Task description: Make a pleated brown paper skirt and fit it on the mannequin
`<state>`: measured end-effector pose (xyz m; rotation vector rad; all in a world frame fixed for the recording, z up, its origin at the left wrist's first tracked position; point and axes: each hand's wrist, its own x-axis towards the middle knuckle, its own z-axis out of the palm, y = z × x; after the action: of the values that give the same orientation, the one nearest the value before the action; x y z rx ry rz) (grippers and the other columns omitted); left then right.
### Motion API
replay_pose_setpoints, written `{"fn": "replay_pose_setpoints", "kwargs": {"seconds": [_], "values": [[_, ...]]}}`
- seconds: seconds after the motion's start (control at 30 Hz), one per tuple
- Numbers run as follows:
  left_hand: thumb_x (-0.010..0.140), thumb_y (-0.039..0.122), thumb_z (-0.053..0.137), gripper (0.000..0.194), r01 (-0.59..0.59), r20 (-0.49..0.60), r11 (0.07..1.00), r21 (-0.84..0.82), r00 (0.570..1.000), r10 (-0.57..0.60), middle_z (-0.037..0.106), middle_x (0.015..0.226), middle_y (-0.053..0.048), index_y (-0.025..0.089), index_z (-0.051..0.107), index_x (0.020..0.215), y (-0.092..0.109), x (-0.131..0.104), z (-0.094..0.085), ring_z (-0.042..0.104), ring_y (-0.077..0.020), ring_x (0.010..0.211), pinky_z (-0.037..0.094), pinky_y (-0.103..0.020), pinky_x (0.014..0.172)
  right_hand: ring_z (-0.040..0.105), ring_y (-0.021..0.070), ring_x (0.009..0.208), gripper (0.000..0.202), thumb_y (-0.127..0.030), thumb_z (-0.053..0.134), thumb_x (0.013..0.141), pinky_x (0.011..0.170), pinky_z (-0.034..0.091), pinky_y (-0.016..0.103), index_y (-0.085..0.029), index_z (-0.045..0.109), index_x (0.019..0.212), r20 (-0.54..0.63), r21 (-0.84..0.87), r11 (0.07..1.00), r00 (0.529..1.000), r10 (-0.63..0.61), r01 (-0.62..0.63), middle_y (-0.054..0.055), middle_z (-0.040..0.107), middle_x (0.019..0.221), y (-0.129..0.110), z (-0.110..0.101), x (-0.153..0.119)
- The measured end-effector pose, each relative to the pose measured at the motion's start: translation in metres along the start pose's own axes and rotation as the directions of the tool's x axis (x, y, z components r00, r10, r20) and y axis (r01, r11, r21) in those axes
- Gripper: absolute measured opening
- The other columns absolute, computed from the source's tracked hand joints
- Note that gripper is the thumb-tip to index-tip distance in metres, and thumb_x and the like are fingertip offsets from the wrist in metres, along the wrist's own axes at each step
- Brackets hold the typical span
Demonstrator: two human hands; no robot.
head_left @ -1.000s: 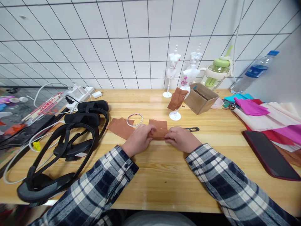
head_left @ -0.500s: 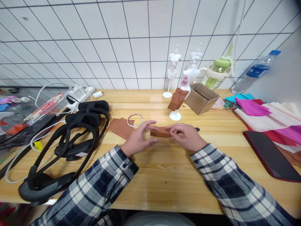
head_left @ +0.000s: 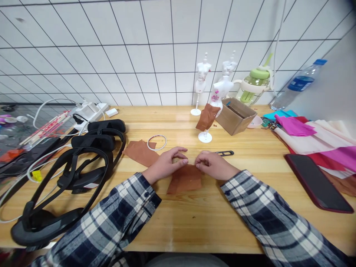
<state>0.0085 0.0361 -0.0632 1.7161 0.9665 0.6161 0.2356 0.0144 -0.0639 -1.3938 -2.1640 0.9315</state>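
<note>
Pinching brown cloth, the right grip rests beside a black tool; left grip spread, near a ring.

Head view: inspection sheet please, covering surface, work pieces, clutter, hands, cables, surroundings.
Surface: wooden table, one dark speck toward the front.
Work pieces: brown cloth lying mid-table; second brown piece to its left, overlapped by a ring.
Clutter: black headgear at left; phone and fabric pile at right.
Hands: left hand open, thumb and fingers apart; right hand curled at the cloth's far edge, grip unclear.
Cables: white cable far left; hanging cable at right.
Surroundings: tiled wall, two white dress forms.
</note>
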Motion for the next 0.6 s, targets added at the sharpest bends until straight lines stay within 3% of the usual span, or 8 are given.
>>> {"fn": "replay_pose_setpoints", "kwargs": {"seconds": [0.1,0.23,0.3,0.43,0.53,0.6], "values": [[0.08,0.035,0.068,0.046,-0.061,0.056,0.991,0.122,0.997,0.054,0.07,0.104,-0.008,0.02,0.056,0.122,-0.0014,0.0062,0.0005,0.065,-0.0209,0.099,0.049,-0.035,0.089,0.057,0.0148,0.085,0.01,-0.02,0.057,0.083,0.079,0.044,0.03,-0.02,0.067,0.084,-0.07,-0.09,0.993,0.994,-0.085,0.078,0.003,0.059,0.095,-0.0015,-0.0002,0.0003],[0.081,0.021,0.064,0.041,-0.087,0.046,0.961,0.261,0.996,0.078,0.071,0.089,-0.003,0.021,0.056,0.122,-0.0036,0.0087,-0.0032,0.066,-0.0174,0.083,0.049,-0.032,0.081,0.058,0.014,0.084,0.01,-0.021,0.058,0.084,0.077,0.045,0.029,-0.021,0.068,0.085,-0.092,-0.1,0.992,0.992,-0.09,0.081,0.003,0.06,0.097,0.0002,0.0,0.0011],[0.081,0.016,0.061,0.041,-0.078,0.017,0.938,0.338,0.997,0.076,0.072,0.082,0.0,0.022,0.056,0.12,-0.0035,0.0073,-0.0037,0.066,-0.0168,0.079,0.046,-0.037,0.09,0.059,0.0142,0.083,0.01,-0.022,0.058,0.085,0.077,0.045,0.029,-0.021,0.068,0.085,-0.103,-0.122,0.99,0.991,-0.083,0.07,0.003,0.061,0.097,0.0027,0.0016,0.0021],[0.078,0.012,0.063,0.043,-0.064,-0.058,0.889,0.453,0.993,0.101,0.072,0.078,0.005,0.025,0.055,0.118,-0.0029,0.004,-0.0019,0.067,-0.0173,0.081,0.024,-0.049,0.11,0.061,0.0165,0.09,0.018,-0.025,0.054,0.088,0.082,0.046,0.031,-0.023,0.071,0.096,-0.092,-0.162,0.984,0.992,-0.085,0.07,0.004,0.064,0.1,0.0062,0.0047,0.0033],[0.079,0.013,0.062,0.044,-0.076,-0.096,0.902,0.425,0.987,0.129,0.072,0.078,0.004,0.024,0.053,0.12,-0.0052,0.0035,0.0002,0.067,-0.0178,0.082,0.032,-0.045,0.105,0.061,0.0196,0.101,0.031,-0.029,0.057,0.087,0.088,0.046,0.033,-0.023,0.065,0.117,-0.119,-0.178,0.982,0.989,-0.084,0.062,0.005,0.066,0.11,0.0059,0.007,0.0036],[0.079,0.015,0.062,0.045,-0.091,-0.1,0.915,0.393,0.985,0.141,0.072,0.076,0.003,0.023,0.051,0.122,-0.0073,0.0039,0.0013,0.067,-0.018,0.081,0.038,-0.041,0.099,0.061,0.0207,0.1,0.035,-0.031,0.062,0.084,0.088,0.046,0.034,-0.023,0.065,0.117,-0.129,-0.193,0.98,0.989,-0.068,0.042,0.005,0.067,0.109,0.0048,0.0089,0.004]]}}
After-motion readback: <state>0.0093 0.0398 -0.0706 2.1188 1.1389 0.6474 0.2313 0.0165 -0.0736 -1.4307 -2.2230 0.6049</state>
